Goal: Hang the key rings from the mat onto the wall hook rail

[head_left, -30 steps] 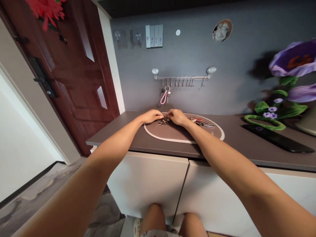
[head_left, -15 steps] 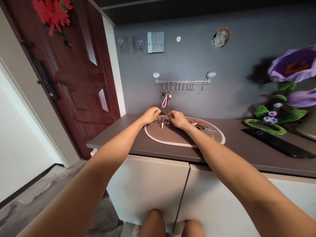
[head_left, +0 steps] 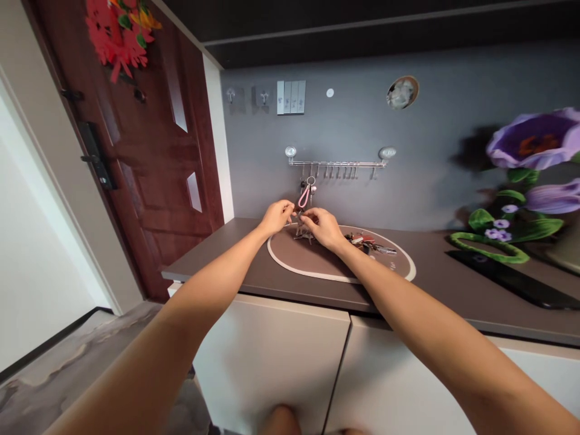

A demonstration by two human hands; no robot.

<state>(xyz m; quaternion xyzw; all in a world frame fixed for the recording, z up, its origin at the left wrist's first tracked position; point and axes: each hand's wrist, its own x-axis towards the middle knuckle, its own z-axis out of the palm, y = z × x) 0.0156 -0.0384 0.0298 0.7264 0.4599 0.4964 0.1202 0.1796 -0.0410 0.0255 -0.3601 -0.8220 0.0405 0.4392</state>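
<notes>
Both my hands pinch a bunch of metal keys (head_left: 301,229) and hold it just above the oval brown mat (head_left: 317,263) on the cabinet top. My left hand (head_left: 277,215) grips the ring from the left with closed fingers. My right hand (head_left: 321,225) pinches it from the right. The keys dangle below my fingertips. A second bunch of keys with a red tag (head_left: 369,243) lies on the mat to the right of my right hand. On the wall behind, a hook rail (head_left: 336,163) carries a key set with a pink strap (head_left: 304,194).
A dark red door (head_left: 136,133) stands at the left. A black flat slab (head_left: 512,279) lies on the dark countertop (head_left: 235,266) at the right, beside purple artificial flowers (head_left: 530,157). White cabinet doors (head_left: 272,356) are below. Light switches (head_left: 290,96) are on the grey wall.
My hands have lifted the key bunch off the mat, so it now hangs from my fingers. The camera has tilted up a little.
</notes>
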